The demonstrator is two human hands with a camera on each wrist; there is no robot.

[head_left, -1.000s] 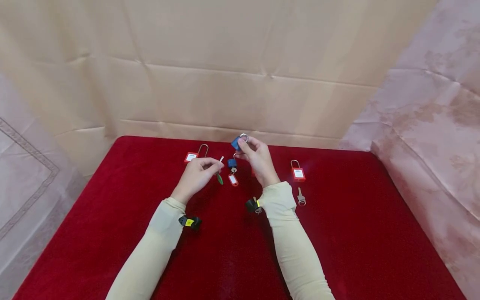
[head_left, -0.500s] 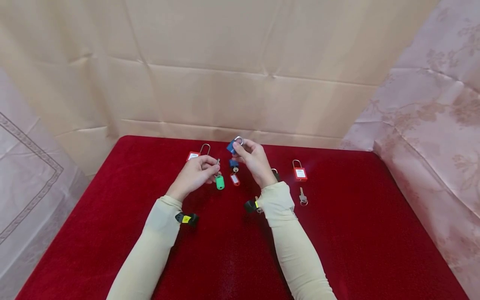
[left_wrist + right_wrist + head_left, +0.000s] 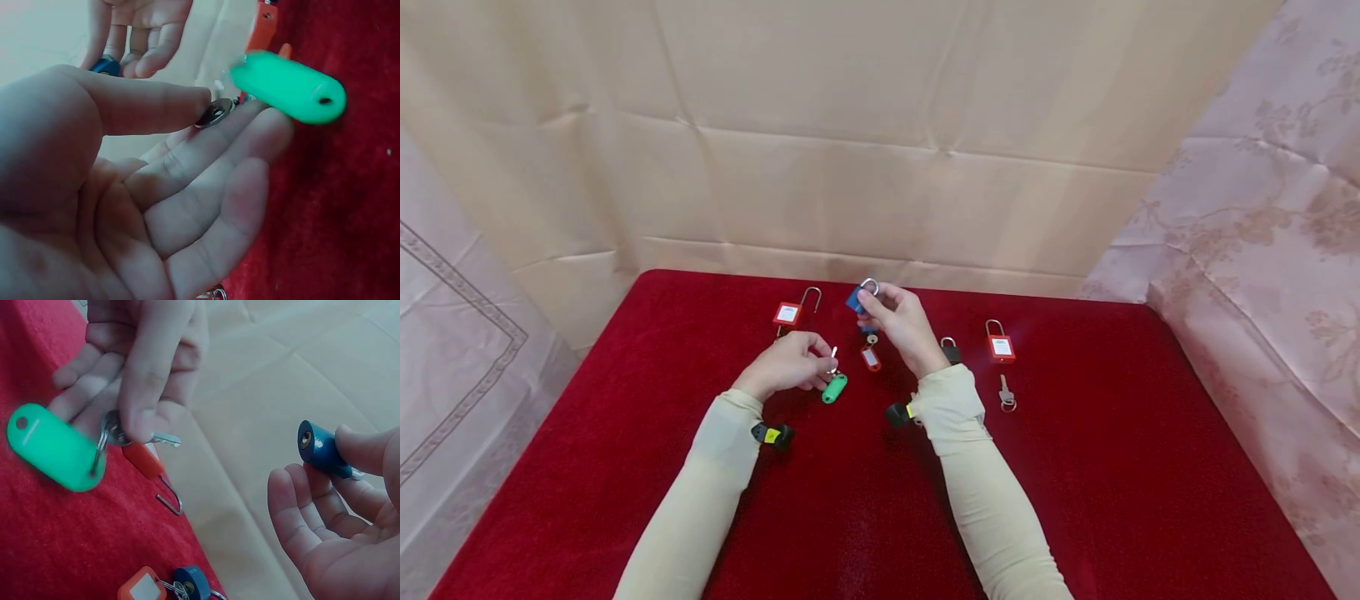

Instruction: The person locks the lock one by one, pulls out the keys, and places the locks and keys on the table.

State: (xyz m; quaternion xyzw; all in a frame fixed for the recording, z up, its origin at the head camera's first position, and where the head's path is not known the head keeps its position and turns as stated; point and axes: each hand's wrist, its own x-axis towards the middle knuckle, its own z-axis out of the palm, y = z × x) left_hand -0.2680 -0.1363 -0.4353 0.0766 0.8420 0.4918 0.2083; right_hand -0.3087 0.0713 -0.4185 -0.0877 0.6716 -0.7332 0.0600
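Left hand [image 3: 786, 367] pinches small silver key [image 3: 164, 439] with green plastic tag [image 3: 834, 388], right hand [image 3: 901, 321] pinches blue padlock [image 3: 320, 449]; thin fingertip grip, key could slip or miss keyhole.

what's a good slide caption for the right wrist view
Left hand pinches a key with green tag; right hand holds a blue padlock, keyhole facing it.

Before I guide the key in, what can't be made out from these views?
- Blue padlock: fingers cover its shackle in the right wrist view; tiny in the head view.
- Key: its bow is under the left hand thumb; teeth blurred.
- Red padlock label: too small to read.
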